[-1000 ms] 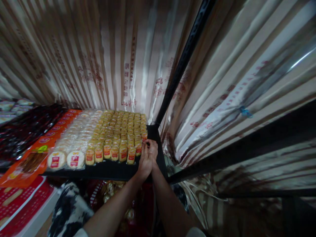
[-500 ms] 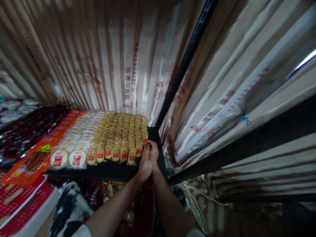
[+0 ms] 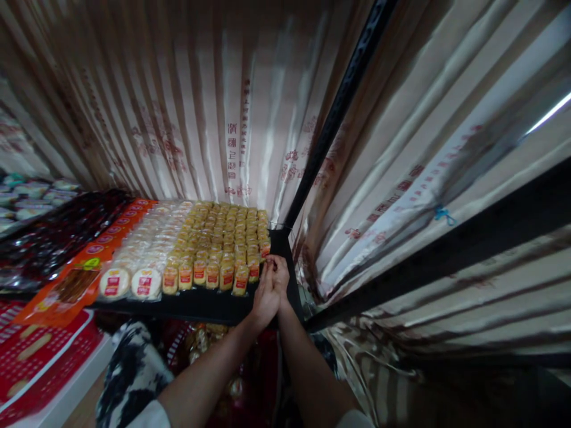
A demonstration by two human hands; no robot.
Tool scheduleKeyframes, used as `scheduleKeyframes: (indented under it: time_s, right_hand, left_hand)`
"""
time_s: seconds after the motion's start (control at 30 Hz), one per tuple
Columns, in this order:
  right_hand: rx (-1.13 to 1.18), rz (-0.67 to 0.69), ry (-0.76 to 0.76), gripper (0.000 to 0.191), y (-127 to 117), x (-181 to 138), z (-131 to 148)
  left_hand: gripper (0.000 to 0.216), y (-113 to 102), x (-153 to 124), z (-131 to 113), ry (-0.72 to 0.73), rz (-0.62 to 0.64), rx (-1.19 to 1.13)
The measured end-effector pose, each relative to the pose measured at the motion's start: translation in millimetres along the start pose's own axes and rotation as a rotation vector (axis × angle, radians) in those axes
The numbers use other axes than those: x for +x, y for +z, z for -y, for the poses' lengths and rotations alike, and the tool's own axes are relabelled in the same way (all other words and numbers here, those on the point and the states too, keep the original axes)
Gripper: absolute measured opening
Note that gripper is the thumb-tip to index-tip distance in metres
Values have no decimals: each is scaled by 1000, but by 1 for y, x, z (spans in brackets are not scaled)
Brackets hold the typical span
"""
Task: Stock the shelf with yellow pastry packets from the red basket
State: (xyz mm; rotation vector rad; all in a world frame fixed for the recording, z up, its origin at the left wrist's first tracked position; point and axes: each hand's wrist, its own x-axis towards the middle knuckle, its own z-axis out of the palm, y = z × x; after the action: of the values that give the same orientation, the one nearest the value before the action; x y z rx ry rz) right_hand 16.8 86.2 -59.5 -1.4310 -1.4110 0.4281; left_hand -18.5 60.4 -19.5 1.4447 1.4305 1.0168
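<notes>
Rows of small yellow-wrapped snack packets (image 3: 214,238) with red labels cover the right part of a black shelf (image 3: 196,306). At the right front end of these rows my two hands are pressed together. My left hand (image 3: 266,295) has its fingers stretched forward beside the end packets. My right hand (image 3: 281,274) lies against it, fingers bent inward, fingertips at the outermost row. What sits between the right fingers is too small and dim to make out.
Left of the yellow packets are round white packaged cakes (image 3: 146,283), an orange snack bag (image 3: 80,267) and dark shiny packets (image 3: 57,238). A red basket (image 3: 66,356) stands below left. A black upright post (image 3: 334,125) and pleated curtains (image 3: 191,107) enclose the shelf.
The view has shifted slightly, so the shelf goods appear a little further right. My hands stay together at the same end of the rows, with almost no movement.
</notes>
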Motion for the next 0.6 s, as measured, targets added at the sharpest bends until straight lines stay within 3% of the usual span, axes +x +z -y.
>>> scheduleKeyframes:
  time_s: [0.17,0.27,0.43,0.6]
  right_hand:
    - [19,-7,-36,25,-23,26,4]
    - [18,-25,-32,21,-33,24,5]
    - [11,-40,-3,22,-41,-18,14]
    - [-17,-15,-112,23,-53,-79,33]
  left_hand:
    - [60,-5,-8,-11,-20,29,40]
    - [60,-7,-20,-11,35,37,39]
    - [54,-16,-65,7,218,6,-16]
    - [50,-44,-130,25,322,55,-38]
